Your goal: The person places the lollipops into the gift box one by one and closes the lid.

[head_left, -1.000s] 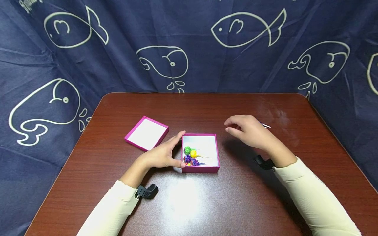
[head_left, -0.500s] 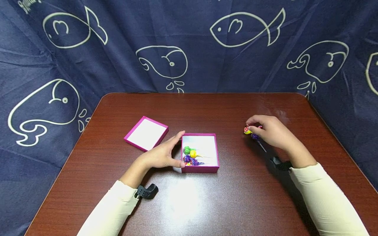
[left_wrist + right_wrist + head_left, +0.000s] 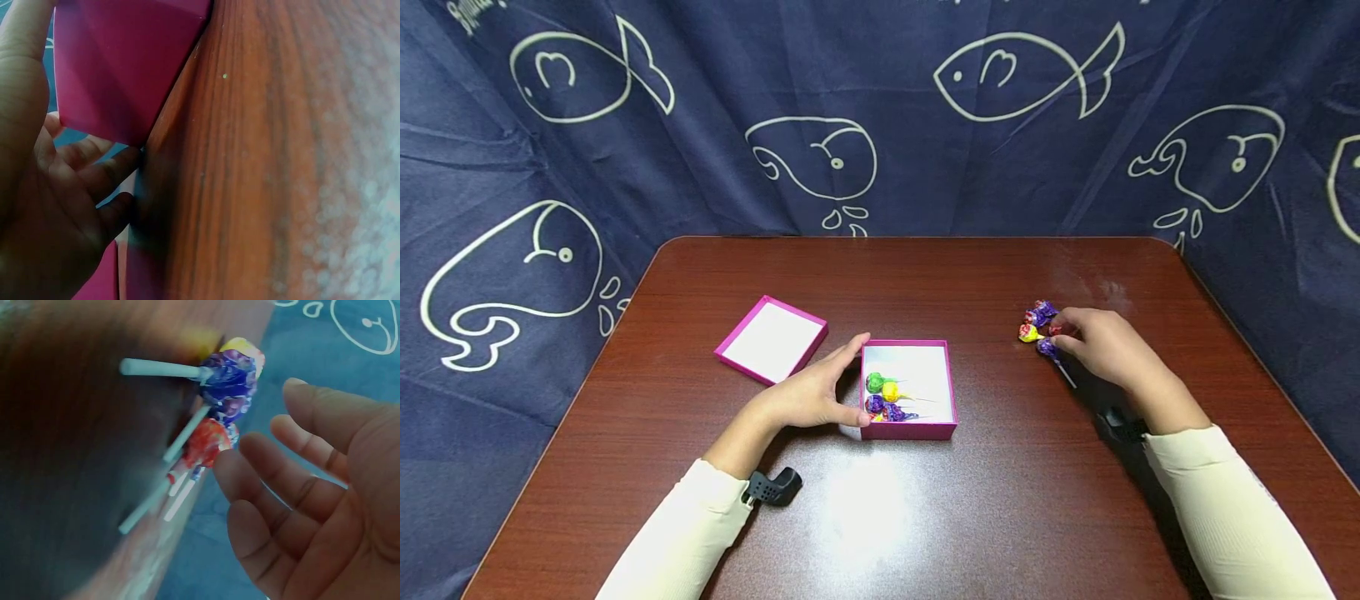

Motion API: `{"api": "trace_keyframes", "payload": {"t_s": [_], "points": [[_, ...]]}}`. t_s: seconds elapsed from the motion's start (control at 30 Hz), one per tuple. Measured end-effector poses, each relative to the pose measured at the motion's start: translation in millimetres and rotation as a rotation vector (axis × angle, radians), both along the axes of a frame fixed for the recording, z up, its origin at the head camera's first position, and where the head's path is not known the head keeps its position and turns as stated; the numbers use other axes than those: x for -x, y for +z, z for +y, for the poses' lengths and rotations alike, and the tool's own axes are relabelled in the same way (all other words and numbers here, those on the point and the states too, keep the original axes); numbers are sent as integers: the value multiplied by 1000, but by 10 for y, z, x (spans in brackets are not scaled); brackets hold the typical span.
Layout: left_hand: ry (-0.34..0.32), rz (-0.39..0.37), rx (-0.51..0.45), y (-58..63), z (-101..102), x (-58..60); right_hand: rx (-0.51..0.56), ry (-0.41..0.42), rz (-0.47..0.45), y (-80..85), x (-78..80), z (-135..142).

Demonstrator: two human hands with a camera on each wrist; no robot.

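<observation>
A pink box (image 3: 917,431) with a white inside lies open in the head view, holding several lollipops (image 3: 891,392) along its left side. My left hand (image 3: 816,392) spans its left wall and grips it, thumb at the near corner and index finger at the far one. The left wrist view shows the fingers (image 3: 103,169) against the box wall (image 3: 125,62). My right hand (image 3: 1101,346) is at a small group of lollipops on the table: a yellow one (image 3: 1028,333), purple ones (image 3: 1047,348) and a red one (image 3: 206,442). Its fingers, loosely bent, hold nothing visible, close by the red lollipop.
A pink box lid (image 3: 772,340) lies white side up, left of and behind the box. Brown wooden table (image 3: 1000,500) surrounds everything. Behind it hangs a dark blue cloth (image 3: 895,75) with white fish and whale outlines.
My right hand has moved right, to the loose lollipops, then drawn back slightly, uncovering more of them. The left hand and the box have stayed in place.
</observation>
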State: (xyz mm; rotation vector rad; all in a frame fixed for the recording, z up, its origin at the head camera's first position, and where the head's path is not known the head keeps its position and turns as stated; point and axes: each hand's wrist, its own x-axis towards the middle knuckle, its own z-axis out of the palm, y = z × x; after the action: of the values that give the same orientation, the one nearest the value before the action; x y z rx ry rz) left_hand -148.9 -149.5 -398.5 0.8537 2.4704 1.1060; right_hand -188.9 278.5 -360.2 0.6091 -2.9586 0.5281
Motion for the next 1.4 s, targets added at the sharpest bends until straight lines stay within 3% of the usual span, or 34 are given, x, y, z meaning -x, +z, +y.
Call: {"api": "trace_keyframes", "payload": {"t_s": [0.37, 0.77, 1.4], "points": [[-8, 0, -2, 12, -7, -5, 2, 27, -39, -127, 23, 15], [-10, 6, -4, -12, -8, 7, -2, 31, -44, -142, 24, -24], [-15, 14, -9, -5, -16, 8, 143, 105, -84, 138, -88, -192]]}}
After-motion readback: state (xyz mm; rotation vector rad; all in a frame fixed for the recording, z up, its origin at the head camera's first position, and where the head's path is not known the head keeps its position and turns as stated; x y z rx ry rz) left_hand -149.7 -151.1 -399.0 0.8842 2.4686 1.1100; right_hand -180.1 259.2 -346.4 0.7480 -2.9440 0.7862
